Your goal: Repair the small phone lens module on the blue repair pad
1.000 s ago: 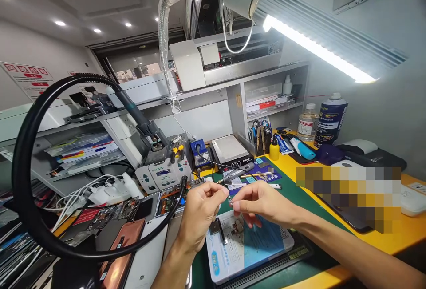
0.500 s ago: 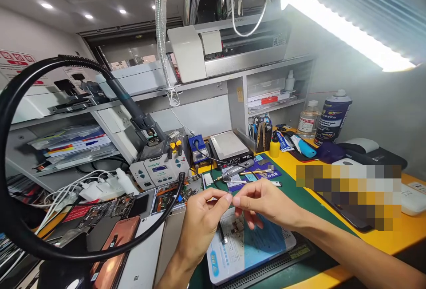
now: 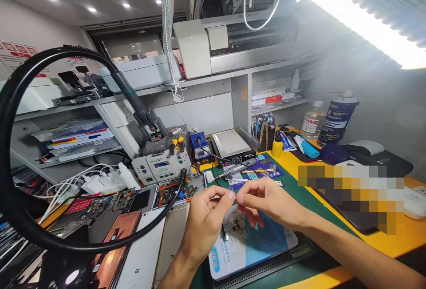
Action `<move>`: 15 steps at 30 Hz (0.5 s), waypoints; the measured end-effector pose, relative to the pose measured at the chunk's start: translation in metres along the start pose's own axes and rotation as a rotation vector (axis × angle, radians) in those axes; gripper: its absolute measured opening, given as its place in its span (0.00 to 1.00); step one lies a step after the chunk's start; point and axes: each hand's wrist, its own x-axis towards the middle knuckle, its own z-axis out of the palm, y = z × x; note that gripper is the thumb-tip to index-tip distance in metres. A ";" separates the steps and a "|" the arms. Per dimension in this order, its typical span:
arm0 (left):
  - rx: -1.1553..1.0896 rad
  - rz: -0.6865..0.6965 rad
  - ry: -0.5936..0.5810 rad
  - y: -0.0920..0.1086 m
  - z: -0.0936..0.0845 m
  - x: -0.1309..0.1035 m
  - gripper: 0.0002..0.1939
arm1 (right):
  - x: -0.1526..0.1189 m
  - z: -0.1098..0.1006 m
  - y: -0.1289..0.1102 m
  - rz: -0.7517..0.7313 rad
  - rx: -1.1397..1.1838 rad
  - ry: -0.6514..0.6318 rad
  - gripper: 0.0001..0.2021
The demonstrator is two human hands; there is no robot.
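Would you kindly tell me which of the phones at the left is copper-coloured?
The copper phone, just left of the white MI phone; that one and the gold MI phone are paler.

Reads "MI" on the white phone [image 3: 143, 253] at near left, and "MI" again on the gold phone [image 3: 175, 231] just right of it. Carries Chinese characters, too blurred to make out, on the red-and-white poster [image 3: 16, 54] at far left, the white-and-blue case [image 3: 266, 244] at near middle and the dark blue spray can [image 3: 336, 122] at far right.
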 end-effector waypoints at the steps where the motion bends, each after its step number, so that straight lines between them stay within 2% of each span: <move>1: 0.000 -0.003 -0.008 0.000 0.000 0.000 0.14 | 0.000 0.000 0.000 -0.002 -0.004 0.003 0.13; 15: -0.042 -0.037 -0.001 -0.004 0.000 0.000 0.14 | 0.000 0.001 0.003 -0.001 -0.032 -0.011 0.15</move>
